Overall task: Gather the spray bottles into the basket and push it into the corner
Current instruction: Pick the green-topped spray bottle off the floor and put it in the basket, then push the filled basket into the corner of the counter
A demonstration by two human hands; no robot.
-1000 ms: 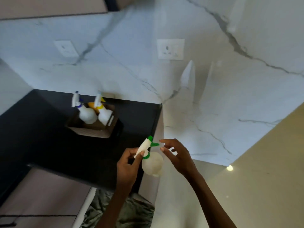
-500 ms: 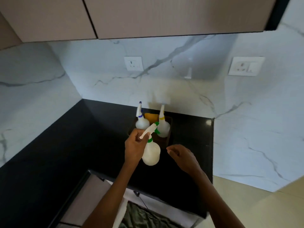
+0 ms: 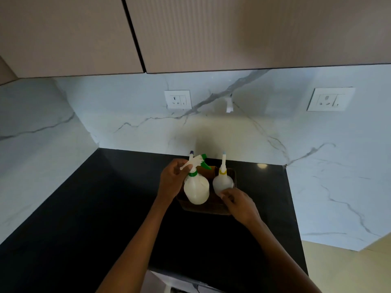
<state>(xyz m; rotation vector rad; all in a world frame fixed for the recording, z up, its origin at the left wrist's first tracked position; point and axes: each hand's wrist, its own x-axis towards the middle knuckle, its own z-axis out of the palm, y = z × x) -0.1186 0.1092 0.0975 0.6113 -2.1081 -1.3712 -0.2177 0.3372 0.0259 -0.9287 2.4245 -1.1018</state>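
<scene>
A person's two bare arms reach over a black bench [image 3: 105, 208] set against a white marble wall. The left hand [image 3: 172, 180] has its grip closed around the neck and trigger of a white spray bottle with a green collar [image 3: 196, 190], holding it upright over the front left of a brown basket [image 3: 211, 208]. The right hand [image 3: 240, 205] rests on the basket's front right rim, fingertips touching a yellow-collared bottle [image 3: 222, 182] standing inside; whether it grips anything cannot be told. A blue-tipped nozzle [image 3: 191, 154] shows behind. The basket sits near the back wall, well right of the corner.
</scene>
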